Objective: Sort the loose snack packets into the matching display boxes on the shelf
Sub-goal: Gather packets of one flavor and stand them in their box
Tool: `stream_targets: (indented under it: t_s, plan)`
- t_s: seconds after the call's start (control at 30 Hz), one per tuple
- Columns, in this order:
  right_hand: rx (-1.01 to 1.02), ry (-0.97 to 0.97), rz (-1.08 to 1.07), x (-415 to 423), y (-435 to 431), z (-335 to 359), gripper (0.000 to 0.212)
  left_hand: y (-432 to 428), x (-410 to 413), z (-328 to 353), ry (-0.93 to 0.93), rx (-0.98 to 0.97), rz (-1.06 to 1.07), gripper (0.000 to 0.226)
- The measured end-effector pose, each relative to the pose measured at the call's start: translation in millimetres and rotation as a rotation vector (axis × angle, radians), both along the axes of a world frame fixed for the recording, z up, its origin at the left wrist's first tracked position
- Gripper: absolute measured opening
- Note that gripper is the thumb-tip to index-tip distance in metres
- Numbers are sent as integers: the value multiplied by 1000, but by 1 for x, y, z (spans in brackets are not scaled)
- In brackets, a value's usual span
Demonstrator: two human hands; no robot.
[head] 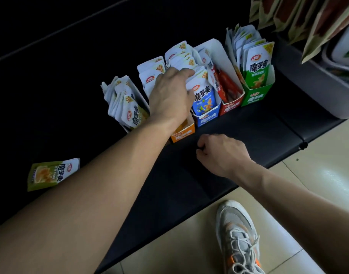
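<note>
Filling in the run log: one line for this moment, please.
left hand: on packets above orange box | right hand: curled, on shelf | loose packet: one, unsorted

I have a single wide-angle view, worn on the head, facing forward and steeply down from close above. Where my left hand rests on the packets sits just above centre. The display boxes run either side of it, with the shelf and the floor nearer me.

Display boxes in a row on the shelf.
At near left, loose packet flat, apart from them; bin right of the row.
</note>
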State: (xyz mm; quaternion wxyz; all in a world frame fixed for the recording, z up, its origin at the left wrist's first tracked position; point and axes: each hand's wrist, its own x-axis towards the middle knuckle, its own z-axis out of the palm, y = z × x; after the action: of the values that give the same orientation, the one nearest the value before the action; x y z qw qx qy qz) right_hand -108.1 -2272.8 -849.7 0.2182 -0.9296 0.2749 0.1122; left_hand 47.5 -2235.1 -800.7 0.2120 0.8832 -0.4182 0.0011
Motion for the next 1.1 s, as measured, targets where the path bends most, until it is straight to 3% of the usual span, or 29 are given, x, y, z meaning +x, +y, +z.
stream_targets:
  t_s: [0.13,0.23,0.37,0.53,0.63,0.8,0.9,0.97,1.1]
  plan:
    - [76,-99,102,17,47,8,20,70,-8,32,80,-29,-130,37]
    - [216,-116,257,32,96,11,22,170,-6,42,154,171,-228,15]
    - [324,-126,436,54,158,1,26,302,1,18,336,254,142,10]
    - [155,-163,672,86,218,-15,48,401,-5,-23,445,114,590,18]
    - [51,-114,757,110,231,-24,60,417,-7,-49,449,5,702,24]
    - [-98,-58,749,138,235,-33,78,408,8,-64,436,-57,651,22]
    - [-105,-15,759,147,238,-27,69,400,22,-62,379,148,486,50]
    - [-129,13,752,155,241,-20,78,395,27,-63,390,265,411,70]
    - [-136,124,734,170,245,-11,87,394,32,-73,326,388,395,81]
